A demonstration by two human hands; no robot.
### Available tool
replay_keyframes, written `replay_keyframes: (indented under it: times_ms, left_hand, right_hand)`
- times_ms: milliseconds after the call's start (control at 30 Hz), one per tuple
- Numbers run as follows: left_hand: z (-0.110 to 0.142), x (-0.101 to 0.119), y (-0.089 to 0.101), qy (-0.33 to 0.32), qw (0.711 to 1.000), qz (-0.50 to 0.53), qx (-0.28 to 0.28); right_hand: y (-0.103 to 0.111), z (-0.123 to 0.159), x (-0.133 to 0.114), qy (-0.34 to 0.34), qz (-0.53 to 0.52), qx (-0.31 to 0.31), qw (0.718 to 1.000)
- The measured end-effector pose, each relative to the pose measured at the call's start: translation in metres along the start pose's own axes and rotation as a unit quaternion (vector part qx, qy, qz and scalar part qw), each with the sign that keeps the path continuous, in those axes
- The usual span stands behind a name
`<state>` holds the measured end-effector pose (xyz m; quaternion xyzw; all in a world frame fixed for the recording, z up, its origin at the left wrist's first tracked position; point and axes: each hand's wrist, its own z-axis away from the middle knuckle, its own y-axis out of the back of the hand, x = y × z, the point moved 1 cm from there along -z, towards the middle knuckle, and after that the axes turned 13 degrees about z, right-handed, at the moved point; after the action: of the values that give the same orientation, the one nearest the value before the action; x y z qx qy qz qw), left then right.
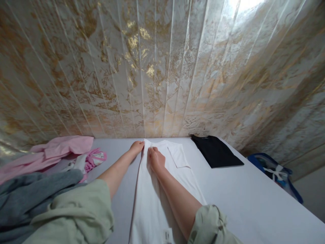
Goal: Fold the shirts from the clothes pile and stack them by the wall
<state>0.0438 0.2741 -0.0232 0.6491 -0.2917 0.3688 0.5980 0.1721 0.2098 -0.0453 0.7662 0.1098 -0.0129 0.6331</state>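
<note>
A white garment (149, 203), which looks like a T-shirt with a short sleeve (178, 156) lying across its right side, is spread lengthwise on the white table. At its far left corner, my left hand (137, 147) pinches the edge of the cloth. Just to the right, my right hand (156, 160) has its fingers closed on the fabric near the far end. A small printed label (168, 235) shows at the near end of the garment. My right forearm hides part of the cloth.
On the left of the table (254, 203) lie pink clothing (63, 145), a pink-and-white patterned piece (94, 159) and a grey garment (38, 186). A folded black garment (215, 150) is at the back right. Beyond the right edge sits a blue-edged bag (276, 173). A gold-patterned curtain (152, 67) hangs behind.
</note>
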Motion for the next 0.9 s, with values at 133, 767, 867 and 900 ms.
replay_keyframes:
  times_ms: [133, 767, 867, 900]
  left_hand:
    - [-0.027, -0.01, -0.011, 0.025, 0.998, -0.019, -0.047]
    - [-0.039, -0.02, -0.018, 0.062, 0.994, -0.084, 0.017]
    - [-0.041, -0.017, -0.016, 0.072, 0.994, -0.083, 0.011]
    - [-0.041, -0.016, -0.016, 0.075, 0.994, -0.083, 0.009]
  right_hand:
    - [-0.001, -0.001, 0.002, 0.016, -0.017, 0.0, 1.0]
    - [-0.004, -0.004, 0.005, -0.032, -0.031, -0.016, 0.999]
    - [-0.004, -0.004, 0.007, -0.031, -0.046, -0.007, 0.998]
    - [-0.004, -0.003, 0.007, -0.032, -0.048, -0.006, 0.998]
